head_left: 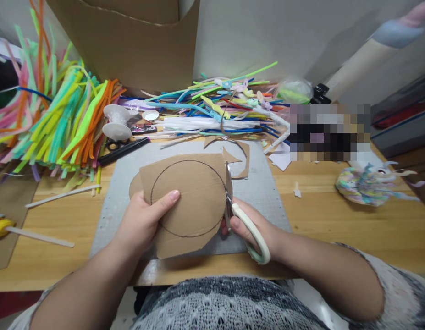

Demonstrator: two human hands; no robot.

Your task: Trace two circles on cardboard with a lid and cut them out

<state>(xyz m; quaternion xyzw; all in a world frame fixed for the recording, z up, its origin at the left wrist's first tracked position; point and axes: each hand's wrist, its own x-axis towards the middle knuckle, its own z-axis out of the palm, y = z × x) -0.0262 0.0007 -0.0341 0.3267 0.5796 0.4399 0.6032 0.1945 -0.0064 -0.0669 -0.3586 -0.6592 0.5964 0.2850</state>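
Note:
A piece of brown cardboard (195, 201) with a dark circle drawn on it is held up over a grey cutting mat (267, 201). My left hand (148, 211) grips its left side, thumb on top and the other fingers hidden beneath. White-handled scissors (255, 236) are in my right hand (253, 224), their blades at the cardboard's right edge, along the drawn line. Part of the right fingers is hidden behind the handle and the sheet. A rounded cardboard piece (135, 183) shows partly from under the left side. Curved cardboard offcuts (245, 158) lie on the mat's far right.
Bundled coloured pipe cleaners (61, 119) stand at the left, with more loose pipe cleaners (212, 103) along the back. A clear spool (118, 123) and black marker (124, 151) lie beyond the mat. At right sits a fuzzy pastel craft piece (363, 183). Large cardboard (136, 50) leans behind.

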